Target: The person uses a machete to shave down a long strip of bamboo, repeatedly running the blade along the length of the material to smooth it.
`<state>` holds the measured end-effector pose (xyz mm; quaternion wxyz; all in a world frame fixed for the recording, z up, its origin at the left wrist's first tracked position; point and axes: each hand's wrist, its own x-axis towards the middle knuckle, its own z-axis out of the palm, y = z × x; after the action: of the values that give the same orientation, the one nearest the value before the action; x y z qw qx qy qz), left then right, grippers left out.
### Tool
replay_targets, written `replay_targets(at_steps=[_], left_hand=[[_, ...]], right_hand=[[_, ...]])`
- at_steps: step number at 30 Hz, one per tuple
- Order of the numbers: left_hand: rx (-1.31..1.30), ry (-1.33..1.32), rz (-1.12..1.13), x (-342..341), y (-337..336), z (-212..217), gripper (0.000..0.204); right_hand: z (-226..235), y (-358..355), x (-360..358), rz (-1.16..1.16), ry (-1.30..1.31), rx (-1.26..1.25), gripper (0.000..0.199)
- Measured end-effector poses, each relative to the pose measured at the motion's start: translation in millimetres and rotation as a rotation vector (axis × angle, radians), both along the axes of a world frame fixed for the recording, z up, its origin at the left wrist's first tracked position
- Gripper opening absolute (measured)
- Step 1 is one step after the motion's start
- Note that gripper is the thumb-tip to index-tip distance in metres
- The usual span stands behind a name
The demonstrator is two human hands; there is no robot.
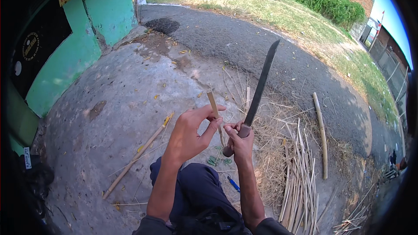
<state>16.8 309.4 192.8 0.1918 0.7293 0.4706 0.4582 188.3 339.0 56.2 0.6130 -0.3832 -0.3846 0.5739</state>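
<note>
Between the thumb and fingers of my left hand (188, 135) is a narrow bamboo strip (212, 101), tilted with its upper end pointing away from me. My right hand (242, 144) is wrapped round the brown handle of a machete (262, 80). The long dark blade rises up and to the right, apart from the strip. The strip's lower part runs down close to my right thumb and the handle; whether the right fingers touch it I cannot tell. Below the hands, a blue tool (234, 184), perhaps a cutter, lies on the ground.
A heap of split bamboo strips (300, 182) lies at right, beside scattered shavings (271, 156). One bamboo pole (321, 135) rests beyond them; a thin stick (137, 157) lies at left. A green wall (74, 65) stands far left, and an asphalt road (217, 35) passes beyond the concrete.
</note>
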Motion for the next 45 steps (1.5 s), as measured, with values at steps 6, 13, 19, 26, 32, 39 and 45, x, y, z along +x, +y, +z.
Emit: replay_targets(at_steps=[6, 13, 19, 26, 32, 39, 45], left_hand=[[0.079, 0.047, -0.009, -4, 4, -7, 0.017], [0.138, 0.053, -0.039, -1, 4, -4, 0.017], [0.115, 0.067, -0.036, 3, 0, 1, 0.016], [0.099, 0.036, -0.009, 9, -2, 1, 0.014], [0.097, 0.022, 0.085, 14, -1, -2, 0.013], [0.158, 0.064, 0.113, 17, -1, -2, 0.014], [0.121, 0.062, 0.124, 13, -7, -1, 0.014]], right_hand=[[21, -10, 1, 0.074, 0.007, 0.053, 0.041], [37, -14, -11, 0.026, 0.005, 0.088, 0.040], [48, -19, -9, -0.016, 0.000, 0.091, 0.037], [50, -20, -9, -0.024, -0.018, 0.078, 0.038], [51, -23, -21, -0.121, 0.036, 0.116, 0.039], [61, -24, -16, -0.096, 0.010, 0.151, 0.039], [60, -26, -23, -0.136, 0.019, 0.156, 0.040]])
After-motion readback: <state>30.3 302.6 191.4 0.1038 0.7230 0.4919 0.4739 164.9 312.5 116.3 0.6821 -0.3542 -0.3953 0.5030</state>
